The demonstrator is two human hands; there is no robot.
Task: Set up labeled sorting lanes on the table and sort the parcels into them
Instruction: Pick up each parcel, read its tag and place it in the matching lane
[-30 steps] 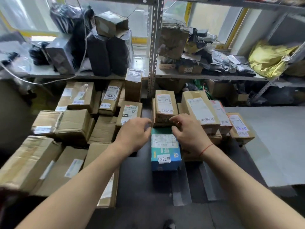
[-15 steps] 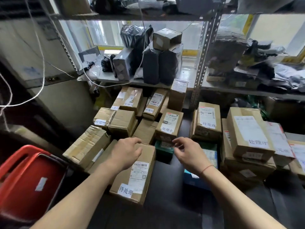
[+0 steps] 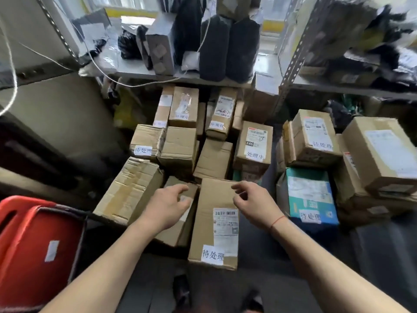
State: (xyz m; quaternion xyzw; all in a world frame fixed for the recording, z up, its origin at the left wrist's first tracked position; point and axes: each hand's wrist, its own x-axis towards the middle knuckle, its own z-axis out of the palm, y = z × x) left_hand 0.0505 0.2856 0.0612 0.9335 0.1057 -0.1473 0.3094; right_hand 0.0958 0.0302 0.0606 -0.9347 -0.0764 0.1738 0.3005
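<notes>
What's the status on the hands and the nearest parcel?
Left hand and right hand open, empty, hovering over the long cardboard parcel. Parcel flat on the table, hand-labelled. Boxes crowd its far end and left side.

Parcel-sorting storeroom: taped brown cardboard boxes (image 3: pixel 214 222) bearing printed shipping labels and handwritten white tags crowd the floor beneath grey slotted-steel shelving (image 3: pixel 291 71) stacked with black plastic mailer bags (image 3: pixel 225 46).

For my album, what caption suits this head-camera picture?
Two bare hands, left hand and right hand, hover over a labeled cardboard parcel.
</notes>
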